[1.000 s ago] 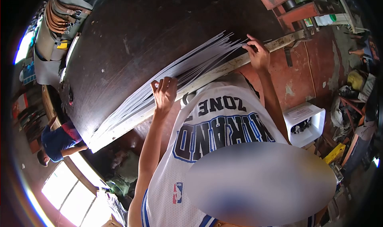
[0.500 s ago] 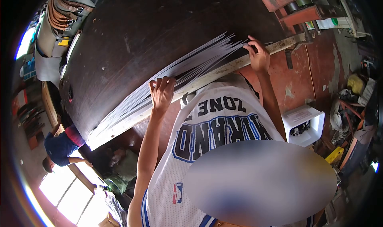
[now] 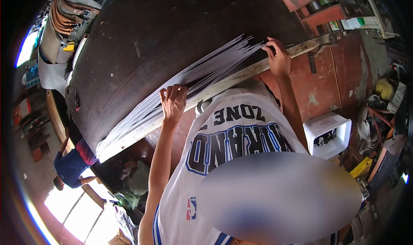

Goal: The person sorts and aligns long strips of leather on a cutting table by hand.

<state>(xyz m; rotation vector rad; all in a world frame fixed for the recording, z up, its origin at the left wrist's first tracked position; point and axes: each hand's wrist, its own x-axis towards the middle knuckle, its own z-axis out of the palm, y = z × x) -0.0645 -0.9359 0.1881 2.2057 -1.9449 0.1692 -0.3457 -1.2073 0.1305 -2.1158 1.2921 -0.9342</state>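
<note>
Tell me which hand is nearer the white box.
Right. The right hand is on the strips at the table edge above the box; the left hand grips them farther left.

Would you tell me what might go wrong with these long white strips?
The strips lie right along the table edge; a nudge could slide some off.
They fan apart near the right hand, so the bundle may splay out of line.
The left hand curls its fingers over thin edges, which might cut.
</note>
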